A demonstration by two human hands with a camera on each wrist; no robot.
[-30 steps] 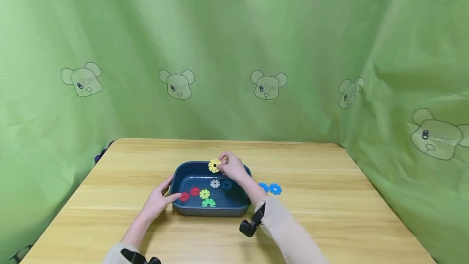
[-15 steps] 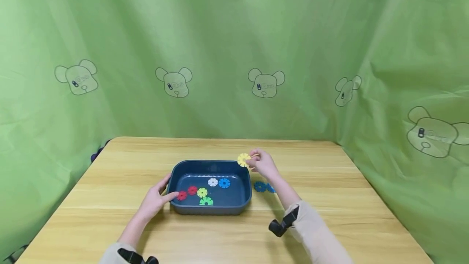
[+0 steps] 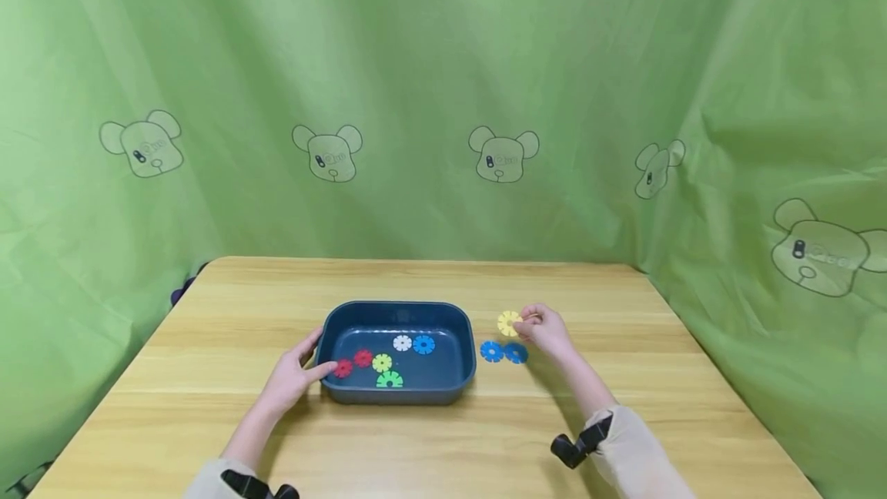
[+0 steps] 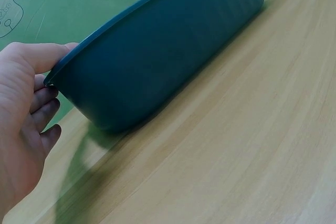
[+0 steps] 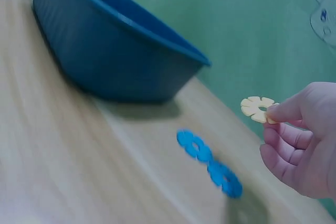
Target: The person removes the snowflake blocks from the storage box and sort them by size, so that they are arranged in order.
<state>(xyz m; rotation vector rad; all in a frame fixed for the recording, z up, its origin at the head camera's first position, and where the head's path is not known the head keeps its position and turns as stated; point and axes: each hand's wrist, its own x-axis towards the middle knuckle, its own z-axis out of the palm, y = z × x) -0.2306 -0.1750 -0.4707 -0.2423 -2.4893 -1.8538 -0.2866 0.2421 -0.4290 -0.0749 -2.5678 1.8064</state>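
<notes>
My right hand (image 3: 546,329) pinches a yellow snowflake disc (image 3: 508,323) between thumb and fingers, above the table to the right of the basin. A further bit of yellow shows at the fingers in the right wrist view. Just below lie two blue snowflake discs (image 5: 194,145), edge to edge on the wood. My left hand (image 3: 291,376) grips the left rim of the dark blue basin (image 3: 398,397), thumb over the edge and fingers outside. Inside are two red discs (image 3: 363,358), a yellow-green disc (image 3: 382,363), a green disc (image 3: 389,380), a white disc (image 3: 402,343) and a blue disc (image 3: 424,344).
The wooden table (image 3: 388,453) carries the basin near its middle. A green curtain (image 3: 416,222) with bear-head prints hangs behind it and along both sides. Black camera straps (image 3: 589,437) sit on the sleeves.
My right hand has carried the yellow disc from over the basin rightward past its rim, then down close to the two blue discs. My left hand stays on the basin.
</notes>
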